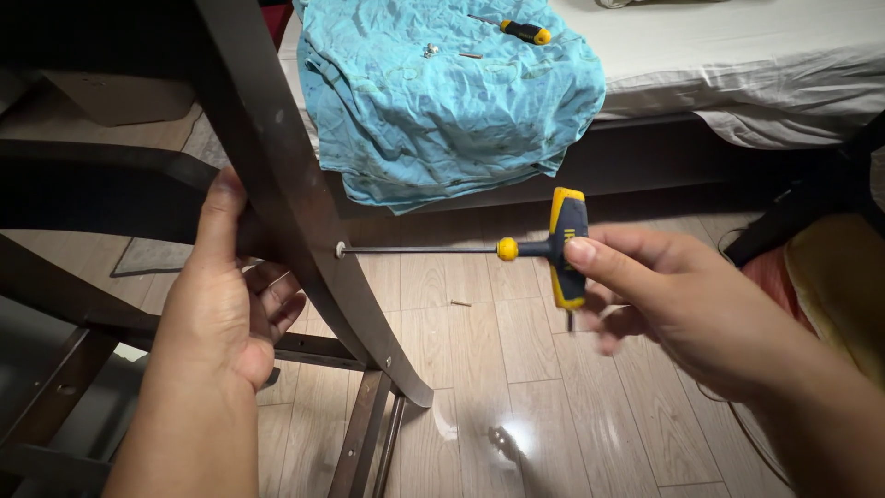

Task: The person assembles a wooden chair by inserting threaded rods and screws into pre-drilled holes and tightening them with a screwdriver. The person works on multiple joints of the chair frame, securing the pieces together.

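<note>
At frame centre, the right hand (645,295) is gripping a yellow-and-black T-handle hex key (564,247), its long shaft lying level so the tip is seating in a bolt (340,249) on the dark curved chair leg (304,212). The left hand (230,295) is wrapping the leg from behind, apparently bracing it. At upper centre, a teal cloth (442,101) is holding loose screws (430,50) and a screwdriver (525,32).
</note>
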